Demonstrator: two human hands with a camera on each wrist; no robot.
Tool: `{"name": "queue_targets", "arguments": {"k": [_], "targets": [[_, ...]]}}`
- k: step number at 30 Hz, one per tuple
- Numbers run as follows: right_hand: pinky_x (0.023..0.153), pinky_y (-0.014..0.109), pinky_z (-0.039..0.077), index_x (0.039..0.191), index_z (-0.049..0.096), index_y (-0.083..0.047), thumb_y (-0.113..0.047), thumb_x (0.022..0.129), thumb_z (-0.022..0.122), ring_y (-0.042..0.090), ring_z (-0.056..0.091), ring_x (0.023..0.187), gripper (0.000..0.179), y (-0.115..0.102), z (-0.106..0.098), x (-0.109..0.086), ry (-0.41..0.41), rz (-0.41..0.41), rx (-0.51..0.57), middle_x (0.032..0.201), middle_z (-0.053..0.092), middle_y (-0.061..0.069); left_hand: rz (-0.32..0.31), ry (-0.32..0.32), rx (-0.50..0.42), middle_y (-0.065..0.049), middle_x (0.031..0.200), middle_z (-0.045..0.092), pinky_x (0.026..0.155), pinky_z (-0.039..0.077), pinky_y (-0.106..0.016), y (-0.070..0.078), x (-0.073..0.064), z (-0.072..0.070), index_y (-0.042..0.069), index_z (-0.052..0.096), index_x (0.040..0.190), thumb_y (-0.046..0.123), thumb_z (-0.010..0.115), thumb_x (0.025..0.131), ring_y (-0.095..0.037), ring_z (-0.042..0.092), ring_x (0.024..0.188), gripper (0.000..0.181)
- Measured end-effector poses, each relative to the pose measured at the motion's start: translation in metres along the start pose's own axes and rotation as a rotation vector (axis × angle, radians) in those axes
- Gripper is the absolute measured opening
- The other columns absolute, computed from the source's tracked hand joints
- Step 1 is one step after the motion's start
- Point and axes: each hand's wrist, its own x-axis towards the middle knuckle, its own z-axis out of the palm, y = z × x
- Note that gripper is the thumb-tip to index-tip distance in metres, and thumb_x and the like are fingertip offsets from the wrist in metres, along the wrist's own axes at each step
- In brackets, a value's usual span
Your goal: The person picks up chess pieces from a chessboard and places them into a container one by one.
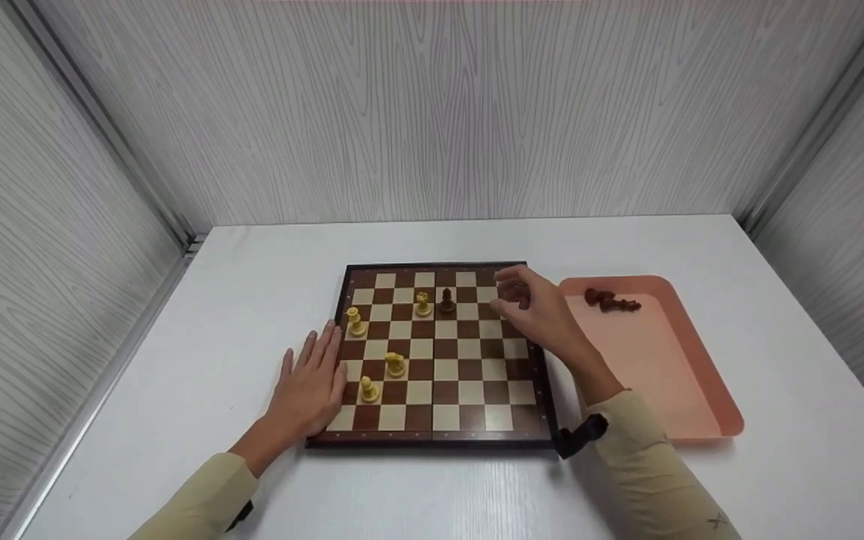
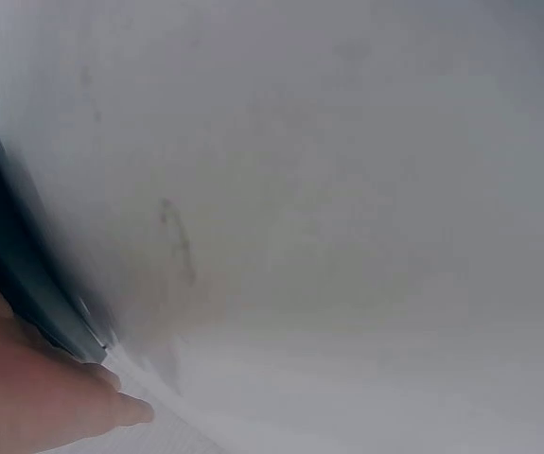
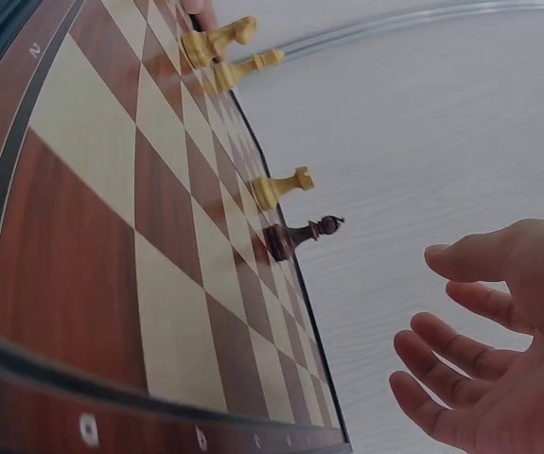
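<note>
A chessboard (image 1: 469, 412) lies on the white table. My left hand (image 1: 310, 386) rests along its left edge, fingers straight. Over the board's far right part, my right hand (image 1: 541, 307) hovers with loosely bent fingers and nothing between them. Nearest to it stands a dark bishop (image 1: 447, 301), also seen in the right wrist view. Just left of the bishop is a yellow rook (image 3: 281, 187). Farther left stand another yellow piece (image 1: 356, 322), a yellow knight (image 1: 395, 365) and a yellow pawn (image 1: 369, 390). In the left wrist view, part of my left hand touches the board's dark side.
A pink tray (image 1: 694, 360) stands to the right of the board, beneath my right forearm's outer side. Dark chess pieces (image 1: 612, 301) lie on their sides at its far end. Pale wood-grain walls (image 1: 469, 112) enclose the table at the back and both sides.
</note>
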Motion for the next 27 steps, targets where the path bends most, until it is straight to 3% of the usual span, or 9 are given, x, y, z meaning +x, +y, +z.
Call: {"name": "queue_targets", "arguments": {"k": [19,27], "targets": [[0.097,0.052,0.052,0.127,0.062,0.003,-0.007,0.096,0.072,0.042,0.063,0.115,0.034,0.009,0.047,0.029,-0.040,0.020,0.029,0.123,0.064,0.026,-0.003,0.021,-0.002,-0.016,0.170,0.017,0.119,0.013,-0.068,-0.001,-0.001,0.000,0.001,0.020,0.163,0.030,0.034,0.112,-0.042,0.017,0.154,0.061],[0.093,0.049,0.054,0.123,0.064,0.002,-0.006,0.095,0.072,0.038,0.066,0.110,0.029,0.011,0.062,0.037,-0.045,0.063,0.018,0.118,0.068,0.022,-0.004,0.012,0.009,-0.015,0.170,0.015,0.119,0.011,-0.067,0.000,-0.001,0.001,0.001,0.018,0.163,0.031,0.032,0.112,-0.041,0.016,0.155,0.061]]}}
